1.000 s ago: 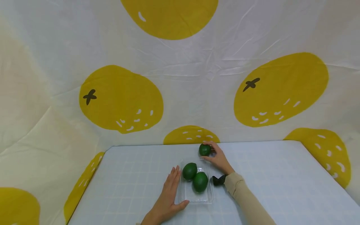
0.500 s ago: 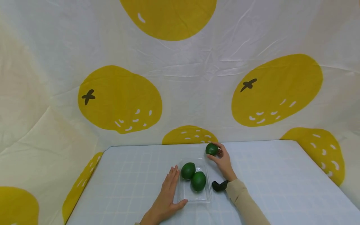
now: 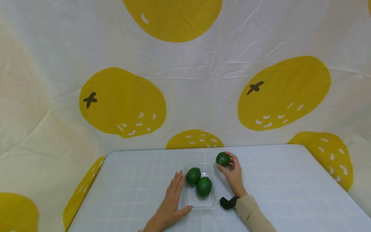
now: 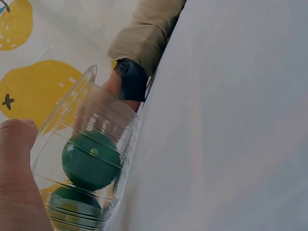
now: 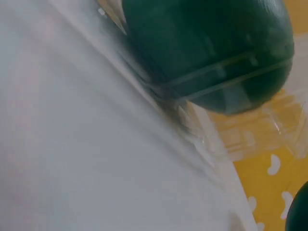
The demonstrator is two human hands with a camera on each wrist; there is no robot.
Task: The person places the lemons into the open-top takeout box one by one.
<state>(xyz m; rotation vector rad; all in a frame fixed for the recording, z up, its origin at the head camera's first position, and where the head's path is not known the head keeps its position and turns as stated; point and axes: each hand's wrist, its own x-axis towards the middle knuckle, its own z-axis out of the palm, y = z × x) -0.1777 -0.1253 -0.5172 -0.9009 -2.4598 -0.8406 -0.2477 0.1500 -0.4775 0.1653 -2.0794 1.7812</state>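
Note:
A clear plastic tray (image 3: 193, 202) rests on the table, and two dark green, glossy oval fruits (image 3: 204, 187) lie inside it. My left hand (image 3: 171, 203) lies along the tray's left side, its fingers straight and the thumb (image 4: 19, 168) spread near the close corner. My right hand (image 3: 234, 174) grips a third green fruit (image 3: 223, 159) between thumb and fingers, beyond and right of the tray's far end. In the left wrist view, one fruit (image 4: 91, 159) shows through the clear wall, with a pale stem scar. A fruit (image 5: 211, 53) behind the tray wall fills the top of the right wrist view.
A pale blue checked cloth (image 3: 139, 180) covers the table. Behind it hangs a white sheet (image 3: 200, 96) printed with large yellow fruit. A black device (image 3: 228, 203) is worn on the right wrist.
My right hand, still holding the fruit, has moved right and slightly nearer, away from the tray's far edge. The left hand and the two fruits in the tray have stayed put.

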